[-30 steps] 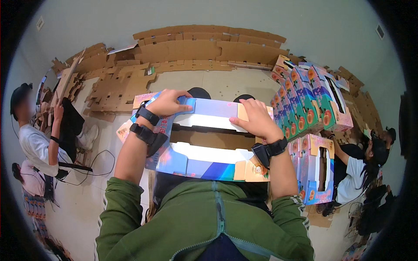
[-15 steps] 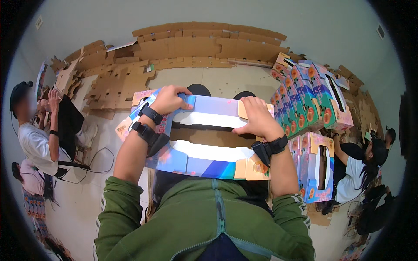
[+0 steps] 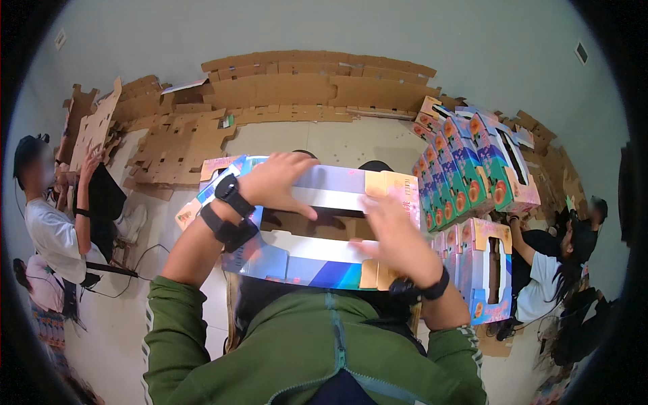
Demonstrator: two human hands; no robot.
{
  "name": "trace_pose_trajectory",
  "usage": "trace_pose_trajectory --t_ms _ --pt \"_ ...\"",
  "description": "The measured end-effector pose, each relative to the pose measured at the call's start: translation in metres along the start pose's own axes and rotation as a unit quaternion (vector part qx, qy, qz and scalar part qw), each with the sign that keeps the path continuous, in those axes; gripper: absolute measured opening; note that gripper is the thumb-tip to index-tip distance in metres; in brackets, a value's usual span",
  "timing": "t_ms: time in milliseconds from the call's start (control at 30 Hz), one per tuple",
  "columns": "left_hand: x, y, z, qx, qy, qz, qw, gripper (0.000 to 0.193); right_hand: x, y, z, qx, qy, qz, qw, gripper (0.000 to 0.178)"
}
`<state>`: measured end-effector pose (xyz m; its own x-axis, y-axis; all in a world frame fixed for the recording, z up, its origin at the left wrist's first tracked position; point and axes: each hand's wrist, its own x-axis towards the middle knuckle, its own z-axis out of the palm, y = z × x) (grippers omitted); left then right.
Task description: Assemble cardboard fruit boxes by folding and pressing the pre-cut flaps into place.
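Note:
A printed carton (image 3: 317, 177) in pink, blue and orange rests on my lap, with a long slot in its top and brown cardboard showing inside. My left hand (image 3: 278, 179) is over the slot's far left corner, thumb and fingers apart; whether it touches the panel is unclear. Above the right end of the slot, my right hand (image 3: 399, 236) is blurred, its thumb apart from its fingers and nothing visible between them. Black straps with small devices circle both wrists. At the carton's left end, a pink and blue flap (image 3: 191, 212) sticks out.
Finished-looking cartons (image 3: 459, 169) stand in a row at the right, with more cartons (image 3: 489, 270) nearer me. Flat brown cardboard (image 3: 179, 148) lies on the floor, and further sheets (image 3: 304, 84) lean along the far wall. Co-workers sit at left (image 3: 57, 209) and right (image 3: 540, 283).
Both hands have come off the carton's far edge toward the slot. The right hand moved nearer me, the left slightly right. The view has tilted up a little.

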<state>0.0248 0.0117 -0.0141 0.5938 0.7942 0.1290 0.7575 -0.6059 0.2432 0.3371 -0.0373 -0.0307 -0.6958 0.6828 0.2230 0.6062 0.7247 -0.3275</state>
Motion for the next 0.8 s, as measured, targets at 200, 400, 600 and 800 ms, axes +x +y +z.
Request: trace_pose_trajectory --t_ms 200,400,600,800 --pt "0.036 0.022 0.010 0.109 -0.025 -0.006 0.994 0.097 -0.013 -0.079 0.026 -0.002 -0.040 -0.057 0.998 0.099" --pt "0.043 0.014 0.006 0.129 -0.043 -0.128 0.982 0.081 -0.002 -0.055 0.023 -0.025 -0.042 -0.068 0.996 0.106" --pt "0.047 0.006 0.012 0.183 -0.009 -0.208 0.961 0.090 0.009 0.023 -0.010 -0.128 -0.088 -0.052 0.986 0.103" --pt "0.036 -0.020 0.022 -0.139 -0.091 -0.253 0.953 0.086 0.015 0.125 -0.042 -0.185 -0.008 -0.048 0.981 0.075"
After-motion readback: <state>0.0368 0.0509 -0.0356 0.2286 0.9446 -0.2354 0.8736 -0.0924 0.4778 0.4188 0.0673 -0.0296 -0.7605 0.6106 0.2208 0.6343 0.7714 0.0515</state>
